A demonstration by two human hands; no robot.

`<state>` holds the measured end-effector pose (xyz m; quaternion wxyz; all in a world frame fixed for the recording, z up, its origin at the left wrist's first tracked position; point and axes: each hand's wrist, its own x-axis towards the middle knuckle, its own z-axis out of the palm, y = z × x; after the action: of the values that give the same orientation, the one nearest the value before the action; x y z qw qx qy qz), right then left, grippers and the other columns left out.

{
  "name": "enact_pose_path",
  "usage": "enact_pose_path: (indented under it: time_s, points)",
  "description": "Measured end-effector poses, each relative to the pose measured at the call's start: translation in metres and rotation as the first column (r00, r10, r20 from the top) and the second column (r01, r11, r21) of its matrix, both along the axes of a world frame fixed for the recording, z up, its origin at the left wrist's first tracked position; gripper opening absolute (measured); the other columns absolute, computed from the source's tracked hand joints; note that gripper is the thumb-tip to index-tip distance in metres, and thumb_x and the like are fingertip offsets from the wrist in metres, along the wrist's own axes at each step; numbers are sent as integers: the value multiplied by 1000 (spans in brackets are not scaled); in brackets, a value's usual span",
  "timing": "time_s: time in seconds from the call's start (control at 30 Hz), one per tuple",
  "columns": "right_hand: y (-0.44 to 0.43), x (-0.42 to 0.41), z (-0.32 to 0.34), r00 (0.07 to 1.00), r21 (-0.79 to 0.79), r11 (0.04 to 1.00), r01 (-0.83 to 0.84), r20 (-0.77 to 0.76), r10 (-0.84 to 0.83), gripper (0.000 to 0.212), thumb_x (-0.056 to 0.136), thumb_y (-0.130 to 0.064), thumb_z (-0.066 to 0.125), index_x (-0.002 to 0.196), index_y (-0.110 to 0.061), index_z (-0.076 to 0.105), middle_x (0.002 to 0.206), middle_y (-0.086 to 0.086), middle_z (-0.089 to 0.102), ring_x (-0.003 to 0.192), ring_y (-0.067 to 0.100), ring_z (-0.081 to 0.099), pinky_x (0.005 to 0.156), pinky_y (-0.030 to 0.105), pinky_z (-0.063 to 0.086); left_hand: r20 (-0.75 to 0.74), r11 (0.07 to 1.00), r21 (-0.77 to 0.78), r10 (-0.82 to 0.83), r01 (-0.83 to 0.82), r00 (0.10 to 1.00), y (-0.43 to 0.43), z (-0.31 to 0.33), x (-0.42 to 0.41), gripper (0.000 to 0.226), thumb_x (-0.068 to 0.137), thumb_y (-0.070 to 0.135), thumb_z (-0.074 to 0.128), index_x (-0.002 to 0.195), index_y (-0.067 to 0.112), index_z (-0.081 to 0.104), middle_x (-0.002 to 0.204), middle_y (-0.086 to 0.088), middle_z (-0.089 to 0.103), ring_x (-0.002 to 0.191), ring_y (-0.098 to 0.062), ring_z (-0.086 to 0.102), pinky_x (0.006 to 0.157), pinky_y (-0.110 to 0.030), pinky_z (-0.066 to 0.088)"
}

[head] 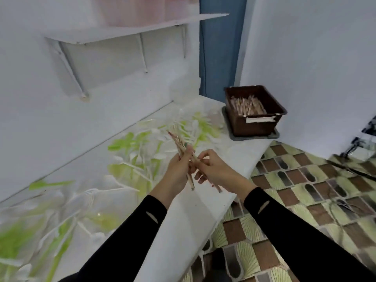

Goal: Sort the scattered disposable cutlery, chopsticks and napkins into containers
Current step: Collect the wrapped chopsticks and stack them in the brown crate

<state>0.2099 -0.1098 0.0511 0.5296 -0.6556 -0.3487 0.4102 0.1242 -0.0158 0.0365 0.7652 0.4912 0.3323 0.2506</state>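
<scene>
Holding chopsticks (176, 141) front-left of brown bin (252, 128): left hand (177, 171) wraps mid-bundle, right hand (215, 169) pinches lower part. Light, stiff, prob slippy; grip mid-length, tight.

Food-service prep corner: white counter (203, 202), bracketed wall shelf (122, 31), brown chopstick bin (256, 125) (labelled), patterned tile floor (305, 192).
</scene>
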Motion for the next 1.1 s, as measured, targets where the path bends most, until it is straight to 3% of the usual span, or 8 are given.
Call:
enact_pose_path:
  time_s: [0.1,0.2,0.43,0.63,0.73,0.83,0.9,1.1]
  points:
    - [-9,56,-1,979,-3,985,174,107,-172,21,100,-33,51,105,-15,43,87,11,66,59,14,61,52,27,52,60,997,-66,42,-38,997,0,9,70,32,104,35,42,89,10,55,69,-4,58,49,-11,54,47,-22,46]
    - [-10,123,-2,897,101,919,380,202,-393,19,103,-41,40,101,-25,51,101,8,63,82,14,60,78,36,51,203,958,-263,168,-112,965,15,25,146,33,106,31,37,82,12,49,76,-5,65,58,-11,64,63,-27,54]
    - [30,243,38,677,487,583,650,-23,-735,25,108,-30,26,104,-23,50,94,-7,54,78,-10,53,73,14,47,380,854,-515,301,-70,875,31,64,293,29,105,30,41,81,15,45,52,4,40,38,-7,38,43,-17,43]
    - [70,330,32,628,440,561,702,-10,-778,29,105,-35,24,109,-25,51,102,-6,55,91,9,55,86,34,50,280,987,-148,-25,69,960,28,57,380,19,105,27,40,94,16,51,60,4,41,50,-7,39,51,-20,39]
    - [72,362,17,625,380,600,704,69,-778,27,107,-29,25,111,-23,51,105,-2,56,95,10,54,88,31,46,74,997,61,-52,48,996,51,37,407,26,105,35,37,100,14,51,64,-1,49,54,-12,51,49,-22,44]
    - [74,386,2,634,335,631,700,117,-765,23,107,-25,28,112,-21,50,103,-3,58,93,6,54,83,24,40,-218,954,284,-30,92,976,67,7,420,24,103,34,42,121,21,49,112,-16,63,99,-30,64,88,-40,54]
    - [77,394,-3,666,322,666,672,130,-735,20,106,-23,31,112,-21,50,98,-4,58,84,0,54,77,19,42,-314,915,372,-34,156,949,67,-4,422,32,100,20,47,131,22,45,122,-10,62,98,-20,62,86,-32,52]
    - [79,400,-9,721,235,727,645,128,-681,18,105,-19,33,114,-19,49,89,-3,57,56,-6,47,54,8,38,-423,741,592,-49,317,905,67,-16,428,96,89,5,56,155,18,-12,159,-8,18,146,-21,21,121,-41,21]
